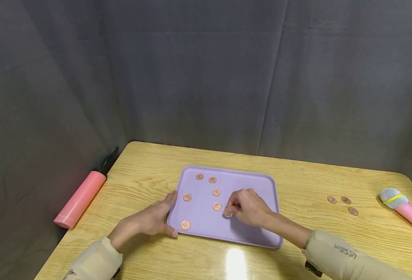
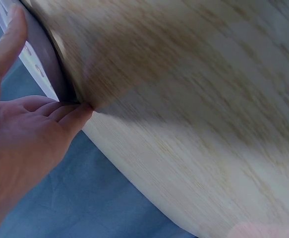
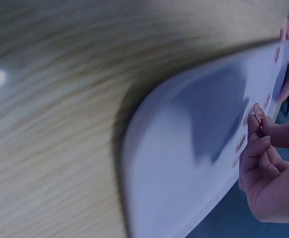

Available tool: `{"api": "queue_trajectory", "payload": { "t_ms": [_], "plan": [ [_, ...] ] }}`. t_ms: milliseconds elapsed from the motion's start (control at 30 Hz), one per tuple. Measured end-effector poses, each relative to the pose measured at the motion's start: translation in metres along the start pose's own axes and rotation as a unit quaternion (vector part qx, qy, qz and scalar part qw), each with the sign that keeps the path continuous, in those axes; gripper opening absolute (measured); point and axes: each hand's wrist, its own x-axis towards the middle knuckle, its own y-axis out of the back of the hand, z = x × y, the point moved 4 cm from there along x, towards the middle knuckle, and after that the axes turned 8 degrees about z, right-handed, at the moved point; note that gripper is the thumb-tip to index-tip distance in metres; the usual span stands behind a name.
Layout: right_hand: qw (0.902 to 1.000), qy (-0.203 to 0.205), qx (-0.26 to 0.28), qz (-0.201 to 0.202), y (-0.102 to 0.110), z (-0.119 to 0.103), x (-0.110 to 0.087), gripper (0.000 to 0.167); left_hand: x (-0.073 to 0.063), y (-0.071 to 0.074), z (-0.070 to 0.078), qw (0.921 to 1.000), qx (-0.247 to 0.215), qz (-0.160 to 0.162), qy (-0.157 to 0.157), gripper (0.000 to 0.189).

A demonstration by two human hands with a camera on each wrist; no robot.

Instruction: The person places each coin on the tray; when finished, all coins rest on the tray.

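Observation:
My right hand (image 1: 250, 210) pinches a copper coin (image 1: 228, 213) between thumb and fingertips, over the middle of a purple tray (image 1: 249, 181). In the right wrist view that coin (image 3: 258, 112) stands tilted on edge above the tray. My left hand (image 1: 152, 218) is at the tray's front left corner. Its fingers lie extended along the left side, and its thumb touches the front edge. The left wrist view has those straight fingers (image 2: 77, 115) against the tray's side. Several more coins (image 1: 216, 192) lie flat and spaced apart on the tray's left half and middle.
Three coins (image 1: 346, 200) sit on the wooden table (image 1: 307, 182) to the right of the tray. A pink toy microphone (image 1: 410, 212) lies at the far right. Along the left table edge is a pink hand pump (image 1: 81, 198). Dark curtains (image 1: 199, 77) stand behind.

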Motion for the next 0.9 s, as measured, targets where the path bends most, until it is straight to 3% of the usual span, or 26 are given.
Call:
{"api": "queue_trajectory", "payload": {
  "t_ms": [133, 267, 667, 800, 900],
  "plan": [
    [0.9992, -0.001, 0.013, -0.037, -0.017, -0.012, 0.002, 0.025, 0.000, 0.000, 0.001, 1.0000, 0.001, 0.000, 0.003, 0.117],
    [0.9987, 0.007, 0.006, -0.050, -0.026, -0.017, 0.003, 0.021, 0.001, 0.001, 0.002, 1.0000, 0.003, -0.002, 0.001, 0.117],
    [0.9955, 0.020, -0.075, -0.055, -0.035, -0.023, 0.001, 0.014, 0.000, -0.001, -0.001, 1.0000, -0.001, -0.005, -0.002, 0.117],
    [0.9953, 0.028, -0.071, -0.058, -0.036, -0.022, 0.001, 0.014, 0.000, -0.001, -0.001, 1.0000, -0.006, -0.005, -0.001, 0.117],
    [0.9969, 0.038, -0.059, -0.037, -0.032, -0.018, 0.002, 0.015, -0.001, -0.001, -0.001, 1.0000, -0.008, -0.004, 0.001, 0.117]
  ]
}}
